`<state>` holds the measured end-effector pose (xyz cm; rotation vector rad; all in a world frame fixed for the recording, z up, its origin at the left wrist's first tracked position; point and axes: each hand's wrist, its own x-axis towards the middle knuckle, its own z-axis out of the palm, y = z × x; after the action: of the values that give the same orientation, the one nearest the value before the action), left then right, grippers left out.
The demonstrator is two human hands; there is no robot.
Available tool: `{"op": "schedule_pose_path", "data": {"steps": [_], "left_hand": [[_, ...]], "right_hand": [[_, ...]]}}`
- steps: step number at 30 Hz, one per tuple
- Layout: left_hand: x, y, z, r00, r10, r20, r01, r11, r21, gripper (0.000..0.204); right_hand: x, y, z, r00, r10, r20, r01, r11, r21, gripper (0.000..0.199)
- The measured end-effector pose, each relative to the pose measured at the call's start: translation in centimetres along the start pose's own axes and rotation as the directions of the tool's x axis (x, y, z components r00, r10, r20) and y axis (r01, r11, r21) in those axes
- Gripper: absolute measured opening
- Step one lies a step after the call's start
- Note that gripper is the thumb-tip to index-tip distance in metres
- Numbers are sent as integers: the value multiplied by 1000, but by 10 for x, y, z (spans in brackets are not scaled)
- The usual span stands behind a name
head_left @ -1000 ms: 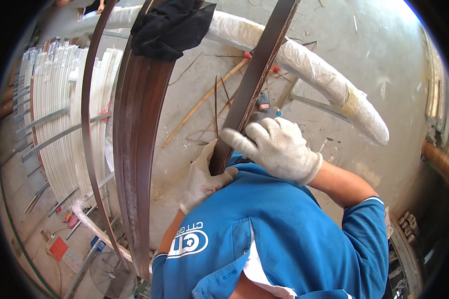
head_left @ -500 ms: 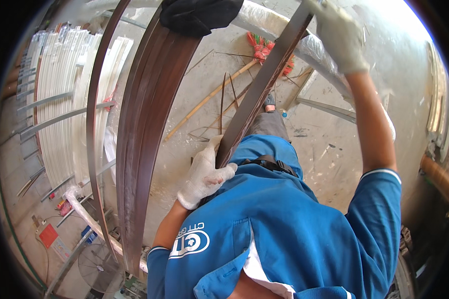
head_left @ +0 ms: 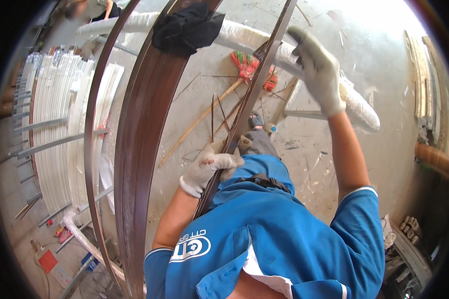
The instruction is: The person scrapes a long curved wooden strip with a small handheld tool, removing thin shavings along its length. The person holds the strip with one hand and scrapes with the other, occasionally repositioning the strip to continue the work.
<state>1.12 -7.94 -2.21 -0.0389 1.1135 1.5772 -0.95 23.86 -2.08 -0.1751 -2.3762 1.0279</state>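
The left hand clasped a brown strip. The right hand, loosely spread, hung just beside it.

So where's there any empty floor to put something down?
The grey floor between the white wrapped pole and the brown tube looks bare. It's crowded around the broom, where thin sticks lie, and far left, where white strips are packed.

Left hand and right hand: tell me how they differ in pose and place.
The left hand grips the dark brown strip; the right hand is open and holds nothing. The left hand is close to the blue shirt; the right hand is farther out, near the strip's upper part. Both wear pale gloves.
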Motion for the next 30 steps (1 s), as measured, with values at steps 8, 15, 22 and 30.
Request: {"op": "schedule_pose_path", "data": {"steps": [8, 15, 22, 30], "left_hand": [[-3, -2, -13, 998, -27, -64, 28, 999, 17, 52], [-3, -2, -3, 996, -65, -67, 66, 998, 11, 49], [0, 13, 10, 983, -109, -146, 137, 970, 199, 58], [-2, 18, 23, 962, 3, -274, 140, 854, 501, 62]], "right_hand": [[120, 94, 17, 994, -41, -102, 8, 954, -299, 37], [21, 8, 37, 951, -273, 146, 303, 721, -623, 62], [-93, -64, 22, 932, -143, 333, 32, 947, 318, 42], [-3, 37, -39, 933, 359, 16, -336, 855, 395, 19]]}}
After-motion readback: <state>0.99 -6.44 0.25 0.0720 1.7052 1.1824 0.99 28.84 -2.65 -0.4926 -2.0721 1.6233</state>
